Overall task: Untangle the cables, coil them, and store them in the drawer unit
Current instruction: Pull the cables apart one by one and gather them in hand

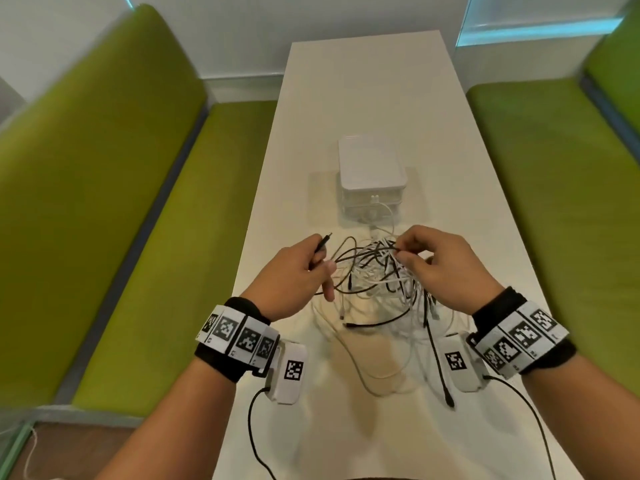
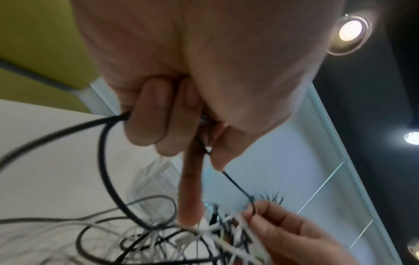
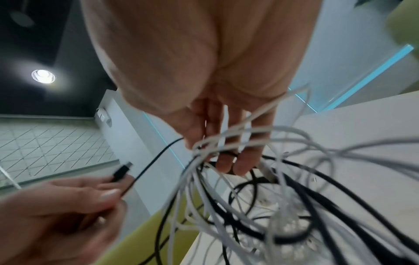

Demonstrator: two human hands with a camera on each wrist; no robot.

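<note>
left hand [image 1: 300,271]: you pinched a black cable [image 1: 320,249] near its plug end between thumb and fingers; the plug [image 3: 121,172] stuck out past your fingertips, pointing away from you. The other fingers were curled, one hanging down straighter.
right hand [image 1: 438,263]: you pinched strands at the top of the tangle [image 1: 379,275] with thumb and fingertips, the rest of the fingers curled loosely. In the right wrist view several white strands looped over your fingers [image 3: 229,161].
black cable: it ran taut from your left hand across to your right hand's pinch, then dropped into the tangle.
tangle: a mixed bunch of black and white cables, between your two hands and below them, lifted at the top by your right hand, the lower loops lying on the surface [image 1: 450,168]. Loose ends trailed back toward your wrists; one black end [image 1: 446,393] lay just inside your right wrist.
drawer unit [image 1: 370,178]: white and translucent, on the surface just beyond your hands, past the tangle. A white cable [image 1: 384,213] ran from its front down toward the tangle. Whether a drawer was open, cannot tell.
wristbands [image 1: 239,336]: black bands with marker tags on both wrists, each with a thin black lead running back toward you.
benches [image 1: 121,202]: green, well out to the side of either hand.
</note>
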